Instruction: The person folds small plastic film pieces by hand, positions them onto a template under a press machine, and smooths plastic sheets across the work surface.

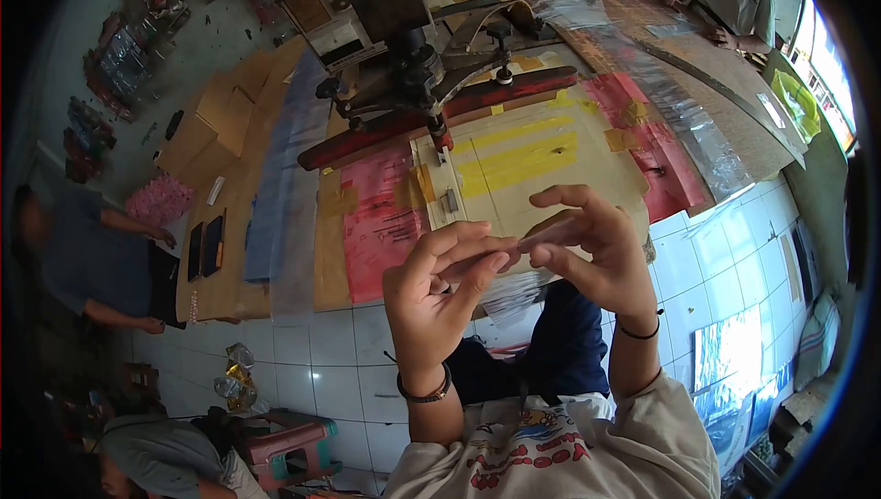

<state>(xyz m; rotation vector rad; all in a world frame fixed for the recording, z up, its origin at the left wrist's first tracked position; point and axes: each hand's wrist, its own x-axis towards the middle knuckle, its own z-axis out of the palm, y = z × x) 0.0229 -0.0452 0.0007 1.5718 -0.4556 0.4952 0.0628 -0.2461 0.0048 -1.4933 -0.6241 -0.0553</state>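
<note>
Piece [543,238] spans left hand [442,295] to right hand [601,259], slanting slightly; outline unclear.

To our left we see a cardboard box [225,116], a pink bundle [159,201] near it, and two dark phone-like slabs [213,244] lying side by side on the brown tabletop [236,290]. A person in a dark blue shirt [110,251] stands beside that edge. Below, we have crumpled gold foil [240,389] on the white tiled floor [381,352], near a red-and-green plastic stool [307,451] and a person in grey [161,453]. To our right we notice a yellow-green plastic bag [797,105] and a pale sack [819,338].
</note>
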